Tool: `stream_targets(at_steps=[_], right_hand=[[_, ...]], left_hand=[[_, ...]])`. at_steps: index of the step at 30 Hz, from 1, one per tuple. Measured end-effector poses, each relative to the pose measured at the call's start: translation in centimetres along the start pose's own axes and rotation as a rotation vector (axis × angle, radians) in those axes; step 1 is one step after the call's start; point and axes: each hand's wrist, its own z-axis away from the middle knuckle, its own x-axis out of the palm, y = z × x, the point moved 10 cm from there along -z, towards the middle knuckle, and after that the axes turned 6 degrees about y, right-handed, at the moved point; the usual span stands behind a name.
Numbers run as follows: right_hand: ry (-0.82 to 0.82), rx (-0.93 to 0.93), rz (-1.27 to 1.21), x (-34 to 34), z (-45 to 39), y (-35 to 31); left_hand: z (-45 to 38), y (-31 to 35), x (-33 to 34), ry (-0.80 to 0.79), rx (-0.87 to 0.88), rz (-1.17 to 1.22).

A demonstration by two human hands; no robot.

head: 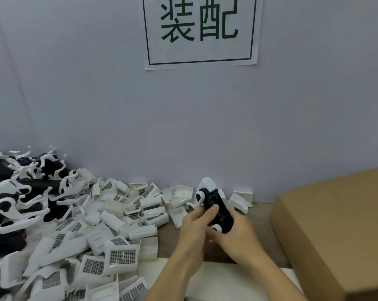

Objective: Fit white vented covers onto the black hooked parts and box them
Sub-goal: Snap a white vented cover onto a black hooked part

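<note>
Your left hand (192,231) and right hand (233,237) both grip one black hooked part (218,210) above the table's (259,216) back edge, cardboard box (335,224) at right. Forcing a misaligned cover could probably snap its clips or let it slip.

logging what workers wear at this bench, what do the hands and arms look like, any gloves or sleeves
Both hands are bare: no gloves on the left hand or the right hand. Both forearms are uncovered as far as the bottom edge of the picture, so no sleeves show. No watch, ring, bracelet or marking is visible on wrists or fingers. Anything worn above the forearms is out of view.
</note>
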Motion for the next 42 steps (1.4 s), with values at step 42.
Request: stream_targets(at_steps=[42], right_hand=[[0.394,0.082,-0.371,-4.5,-1.0,0.5]], left_hand=[[2.0,3.6,2.2,0.133,0.676,-1.05]])
